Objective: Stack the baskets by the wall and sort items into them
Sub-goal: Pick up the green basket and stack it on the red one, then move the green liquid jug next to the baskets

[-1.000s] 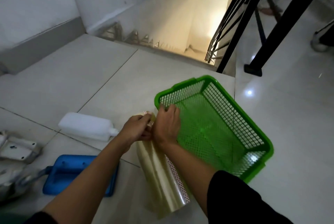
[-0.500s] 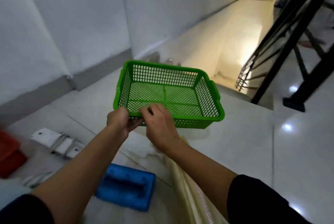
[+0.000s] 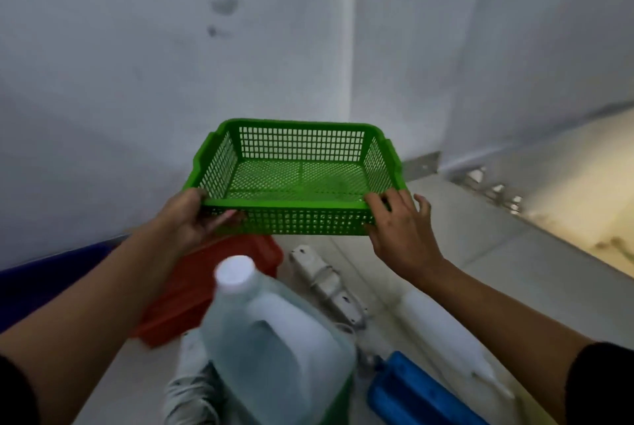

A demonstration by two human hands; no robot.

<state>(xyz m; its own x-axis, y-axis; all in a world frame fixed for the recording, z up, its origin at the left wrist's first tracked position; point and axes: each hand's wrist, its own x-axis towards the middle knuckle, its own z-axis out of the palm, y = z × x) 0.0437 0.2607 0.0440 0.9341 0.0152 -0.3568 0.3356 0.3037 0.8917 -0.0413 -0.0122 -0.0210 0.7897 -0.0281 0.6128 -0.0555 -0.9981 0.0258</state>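
An empty green mesh basket (image 3: 298,146) hangs level in the air in front of the white wall. My left hand (image 3: 192,218) grips its near left corner, fingers under the rim. My right hand (image 3: 399,229) holds the near right corner, thumb on the rim and fingers spread along the side. Below the basket a red basket (image 3: 206,287) lies on the floor, partly hidden by my left arm. A dark blue basket edge (image 3: 44,280) shows at far left by the wall.
A large clear jug with a white cap (image 3: 271,339) stands close in front of me. A white power strip (image 3: 326,284), a white bottle (image 3: 453,342) and a blue plastic block (image 3: 411,393) lie on the tiled floor. A stairwell edge (image 3: 535,218) drops off at right.
The green basket has swung left toward the wall and my hands have slid apart to its two near corners. The view has turned left, bringing the jug and red basket into sight.
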